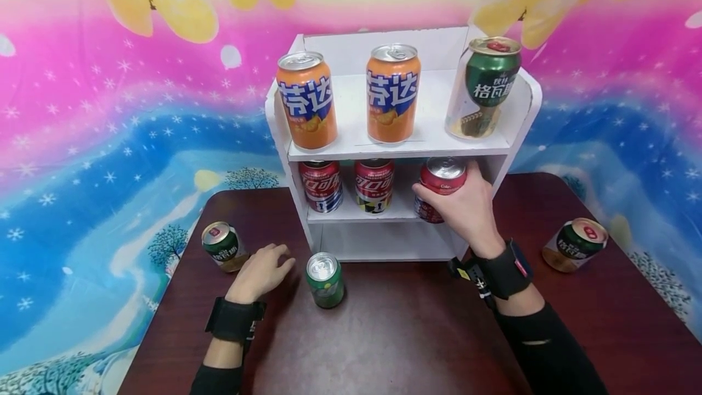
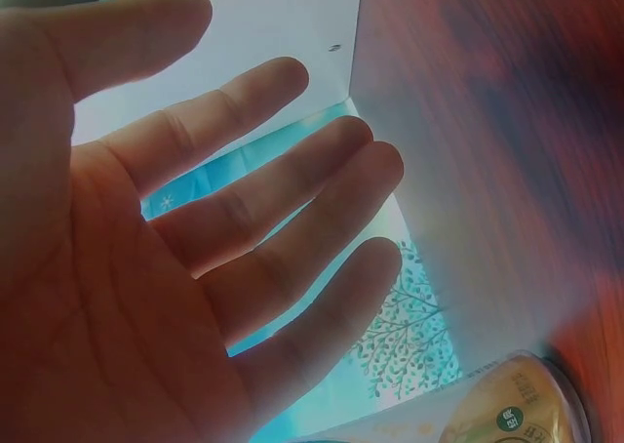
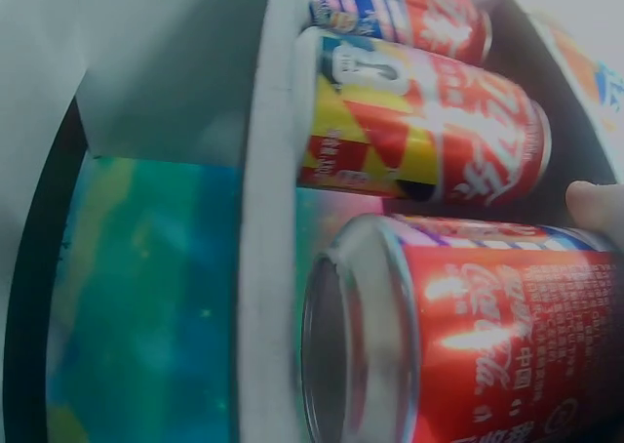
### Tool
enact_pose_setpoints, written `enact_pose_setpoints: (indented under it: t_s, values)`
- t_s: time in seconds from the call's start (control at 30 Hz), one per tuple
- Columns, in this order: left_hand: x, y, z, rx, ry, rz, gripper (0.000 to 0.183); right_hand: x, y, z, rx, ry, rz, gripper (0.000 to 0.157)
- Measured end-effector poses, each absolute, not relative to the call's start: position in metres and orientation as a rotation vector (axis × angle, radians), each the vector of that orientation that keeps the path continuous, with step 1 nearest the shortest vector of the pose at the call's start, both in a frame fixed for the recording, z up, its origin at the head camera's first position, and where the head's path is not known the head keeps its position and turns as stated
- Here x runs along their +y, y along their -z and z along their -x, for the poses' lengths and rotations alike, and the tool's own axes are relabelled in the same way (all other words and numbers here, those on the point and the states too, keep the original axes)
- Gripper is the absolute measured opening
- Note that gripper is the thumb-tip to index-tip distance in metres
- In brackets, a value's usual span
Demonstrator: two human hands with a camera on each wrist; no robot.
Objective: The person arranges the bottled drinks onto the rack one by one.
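My right hand (image 1: 473,213) grips a red Coca-Cola can (image 1: 445,170) at the right end of the white shelf's (image 1: 395,150) middle level. Close up in the right wrist view, the can's silver base (image 3: 363,336) is by the edge of the shelf board (image 3: 268,267), and a fingertip (image 3: 590,207) lies on its side. Two more red cola cans (image 1: 320,186) stand further left on that level. My left hand (image 1: 262,273) is low over the table, fingers spread and loosely bent, holding nothing. It lies between a green-and-gold can (image 1: 223,249) and a green can (image 1: 326,282).
On the top level stand two orange Fanta cans (image 1: 307,102) and a green-and-white can (image 1: 487,90). The lowest level (image 1: 378,241) is visible under the cola cans. Another green-and-gold can (image 1: 573,245) stands on the dark wooden table (image 1: 395,334) at right. Patterned cloth (image 1: 109,151) hangs behind.
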State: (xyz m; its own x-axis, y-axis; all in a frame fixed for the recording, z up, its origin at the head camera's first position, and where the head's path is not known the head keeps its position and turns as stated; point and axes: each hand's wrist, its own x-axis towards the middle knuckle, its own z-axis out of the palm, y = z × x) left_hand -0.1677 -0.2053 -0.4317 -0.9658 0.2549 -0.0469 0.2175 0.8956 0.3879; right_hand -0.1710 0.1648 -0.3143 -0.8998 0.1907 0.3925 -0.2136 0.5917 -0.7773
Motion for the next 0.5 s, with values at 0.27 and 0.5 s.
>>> enact_pose_setpoints:
  t_s: [0.27, 0.5]
  values:
    - [-0.205, 0.432, 0.168, 2.953, -0.591, -0.379, 0.033, 0.163, 0.321, 0.186, -2.369, -1.257, 0.025, 0.090]
    - [-0.207, 0.432, 0.167, 2.950, -0.607, -0.384, 0.036, 0.161, 0.326, 0.196, -2.348, -1.277, 0.032, 0.090]
